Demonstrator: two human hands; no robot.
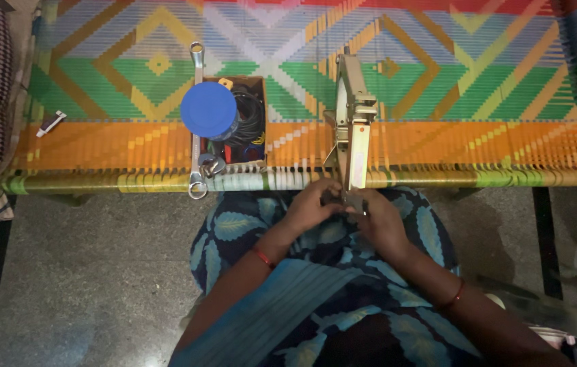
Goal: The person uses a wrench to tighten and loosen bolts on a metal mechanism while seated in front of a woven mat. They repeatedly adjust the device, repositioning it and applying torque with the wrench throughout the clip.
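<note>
A long cream-coloured metal hand tool (353, 126) lies across the edge of a woven cot (438, 88), its near end hanging over my lap. My left hand (312, 204) and my right hand (377, 217) meet at that near end, fingers curled around a small dark part (343, 198) of the tool. Both wrists wear thin red bangles. What exactly sits between the fingers is too dark and small to make out.
A small box (248, 122) of cables and tools stands on the cot, a round blue lid (208, 109) over a jar on it, a long spanner (197, 122) beside it. A small marker-like item (51, 123) lies at left. Grey stone floor lies below.
</note>
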